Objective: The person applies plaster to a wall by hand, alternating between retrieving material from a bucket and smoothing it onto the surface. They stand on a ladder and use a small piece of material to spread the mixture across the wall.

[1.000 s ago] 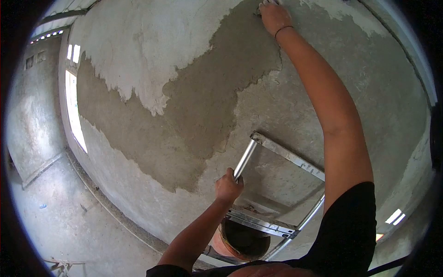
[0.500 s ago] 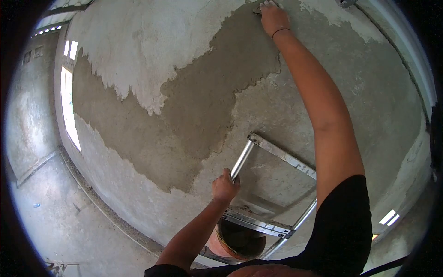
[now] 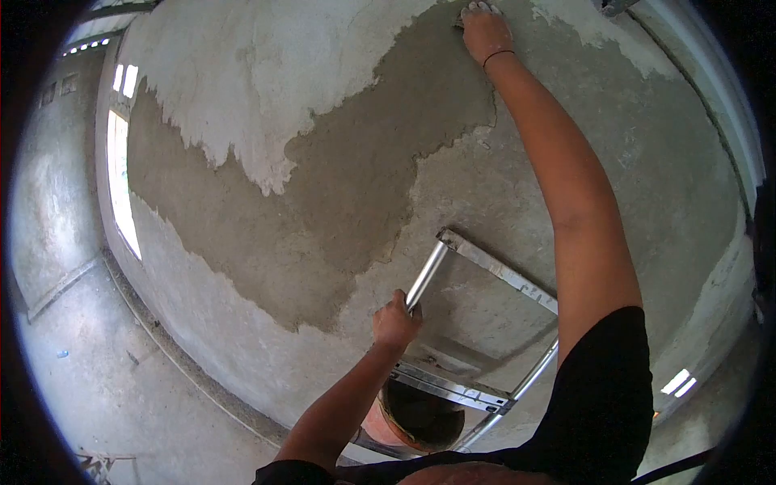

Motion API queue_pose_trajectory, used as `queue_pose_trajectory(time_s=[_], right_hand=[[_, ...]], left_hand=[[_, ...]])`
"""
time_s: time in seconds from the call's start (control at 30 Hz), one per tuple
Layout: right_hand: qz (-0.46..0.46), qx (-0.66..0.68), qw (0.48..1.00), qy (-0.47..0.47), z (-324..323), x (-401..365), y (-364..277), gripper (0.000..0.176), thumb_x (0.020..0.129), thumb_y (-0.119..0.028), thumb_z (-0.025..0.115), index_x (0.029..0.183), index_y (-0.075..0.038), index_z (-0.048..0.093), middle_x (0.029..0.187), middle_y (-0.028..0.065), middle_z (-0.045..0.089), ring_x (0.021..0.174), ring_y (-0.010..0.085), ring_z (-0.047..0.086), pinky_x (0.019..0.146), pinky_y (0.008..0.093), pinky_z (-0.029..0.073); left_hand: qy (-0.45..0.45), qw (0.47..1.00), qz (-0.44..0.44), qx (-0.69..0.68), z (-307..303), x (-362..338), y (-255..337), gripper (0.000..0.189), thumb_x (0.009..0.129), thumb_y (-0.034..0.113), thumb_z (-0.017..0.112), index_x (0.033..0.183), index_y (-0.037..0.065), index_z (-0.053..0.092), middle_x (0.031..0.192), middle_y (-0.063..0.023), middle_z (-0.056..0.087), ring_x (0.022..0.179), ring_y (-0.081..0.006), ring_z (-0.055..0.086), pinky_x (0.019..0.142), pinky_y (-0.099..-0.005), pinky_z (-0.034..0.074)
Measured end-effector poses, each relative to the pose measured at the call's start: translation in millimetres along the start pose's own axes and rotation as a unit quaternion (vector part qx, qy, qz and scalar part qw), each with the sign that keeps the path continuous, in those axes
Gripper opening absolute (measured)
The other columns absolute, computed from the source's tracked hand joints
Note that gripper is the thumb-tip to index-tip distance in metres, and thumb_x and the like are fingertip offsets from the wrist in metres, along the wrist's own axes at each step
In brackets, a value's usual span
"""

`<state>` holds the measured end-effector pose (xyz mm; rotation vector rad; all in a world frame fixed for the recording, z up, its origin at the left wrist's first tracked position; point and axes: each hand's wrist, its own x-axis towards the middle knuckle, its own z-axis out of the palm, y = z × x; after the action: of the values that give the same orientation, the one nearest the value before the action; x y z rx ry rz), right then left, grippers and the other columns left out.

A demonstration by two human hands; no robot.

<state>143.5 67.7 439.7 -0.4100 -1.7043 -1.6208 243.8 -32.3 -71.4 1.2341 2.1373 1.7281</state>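
High on the wall, my right hand (image 3: pixel 487 31) is closed on a flat plastering tool (image 3: pixel 459 22), pressed to the surface. Only a dark edge of that tool shows left of the fingers; the hand hides the rest. Grey smears coat the fingertips. Below it spreads a darker, damp-looking patch of plaster (image 3: pixel 347 174) with ragged edges. My left hand (image 3: pixel 396 320) wraps round the left side rail of a metal ladder (image 3: pixel 501 271), which stands against the wall. Under a ladder rung, beside my left forearm, is an orange bucket (image 3: pixel 386 427) with a dark inside.
Paler, dry-looking wall (image 3: pixel 234 65) surrounds the damp patch. A narrow bright opening (image 3: pixel 119 174) is at the left, and a pale beam or pipe (image 3: pixel 695 69) runs along the upper right. Far below lies the concrete floor (image 3: pixel 137 388), with a raised strip along the wall's foot.
My right hand has shifted slightly right and down with the tool. The view has tilted a little. My left hand keeps its hold on the ladder rail.
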Motion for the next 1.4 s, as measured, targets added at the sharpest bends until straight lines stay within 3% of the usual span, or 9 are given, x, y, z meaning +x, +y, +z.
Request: queue_pose_trajectory(time_s=[0.33,0.4,0.53,0.63,0.73,0.93,1.0,1.2,1.4], right_hand=[[-0.178,0.099,0.969,0.142,23,-14,11,0.034,0.091,-0.005,0.047,0.121,-0.009,0.063,0.132,0.0120,0.058,0.121,0.0311,0.056,0.101,0.0445,0.047],[0.034,0.148,0.986,0.071,13,-5,17,0.045,0.082,-0.004,0.053,0.127,-0.008,0.059,0.134,0.0115,0.056,0.122,0.0290,0.053,0.107,0.0396,0.042],[0.069,0.125,0.990,0.010,22,6,1,0.046,0.082,-0.003,0.054,0.127,-0.010,0.060,0.133,0.0114,0.057,0.121,0.0304,0.054,0.105,0.0405,0.044],[-0.043,0.130,0.987,0.089,14,-11,-10,0.034,0.090,-0.010,0.052,0.123,-0.010,0.062,0.122,0.0139,0.062,0.111,0.0332,0.059,0.097,0.0459,0.049],[-0.073,0.170,0.983,-0.017,-4,-5,-2,0.044,0.084,-0.005,0.052,0.126,-0.011,0.060,0.128,0.0117,0.060,0.118,0.0314,0.055,0.104,0.0416,0.044],[0.100,0.177,0.973,-0.113,-7,13,-11,0.030,0.094,-0.010,0.044,0.110,0.005,0.064,0.115,0.0237,0.063,0.107,0.0322,0.060,0.098,0.0426,0.045],[-0.056,0.041,0.996,0.052,9,-3,-25,0.037,0.088,-0.008,0.051,0.123,-0.011,0.062,0.114,0.0147,0.065,0.106,0.0317,0.062,0.092,0.0456,0.050],[-0.153,0.122,0.977,0.083,8,-29,-31,0.041,0.086,-0.006,0.052,0.126,-0.012,0.060,0.130,0.0137,0.058,0.115,0.0319,0.058,0.102,0.0416,0.046],[0.095,0.245,0.964,0.047,0,18,26,0.031,0.096,-0.017,0.046,0.117,-0.004,0.063,0.120,0.0248,0.060,0.110,0.0352,0.058,0.102,0.0433,0.042]], left_hand=[[0.003,1.000,0.007,0.001,-1,1,1,0.030,0.084,0.030,0.065,0.094,0.006,0.050,0.076,-0.0214,0.067,0.073,-0.0408,0.067,0.072,-0.0495,0.053],[0.008,1.000,0.013,0.000,-3,0,3,0.030,0.084,0.030,0.065,0.094,0.006,0.050,0.076,-0.0215,0.067,0.073,-0.0411,0.067,0.071,-0.0496,0.053],[0.007,1.000,0.010,-0.009,-1,1,1,0.030,0.084,0.030,0.064,0.094,0.005,0.050,0.075,-0.0219,0.067,0.072,-0.0418,0.067,0.070,-0.0500,0.053],[0.009,1.000,0.012,-0.002,-1,1,1,0.030,0.084,0.030,0.064,0.094,0.006,0.050,0.075,-0.0219,0.067,0.073,-0.0417,0.067,0.070,-0.0499,0.053],[0.014,1.000,0.009,0.002,-1,1,2,0.029,0.084,0.030,0.064,0.093,0.006,0.051,0.075,-0.0218,0.067,0.073,-0.0418,0.067,0.070,-0.0500,0.053],[0.001,1.000,-0.008,-0.005,-2,1,4,0.028,0.083,0.029,0.065,0.093,0.006,0.051,0.078,-0.0215,0.067,0.075,-0.0416,0.067,0.073,-0.0503,0.052],[-0.003,1.000,-0.006,-0.005,-4,0,5,0.029,0.083,0.029,0.065,0.093,0.007,0.051,0.078,-0.0215,0.067,0.076,-0.0416,0.067,0.073,-0.0501,0.052],[0.002,1.000,-0.007,0.001,-3,-1,5,0.029,0.083,0.030,0.065,0.095,0.007,0.051,0.079,-0.0216,0.068,0.077,-0.0415,0.067,0.073,-0.0500,0.052],[0.003,1.000,-0.010,0.004,-2,-1,3,0.029,0.084,0.031,0.064,0.094,0.007,0.051,0.079,-0.0218,0.068,0.075,-0.0417,0.067,0.072,-0.0505,0.052]])
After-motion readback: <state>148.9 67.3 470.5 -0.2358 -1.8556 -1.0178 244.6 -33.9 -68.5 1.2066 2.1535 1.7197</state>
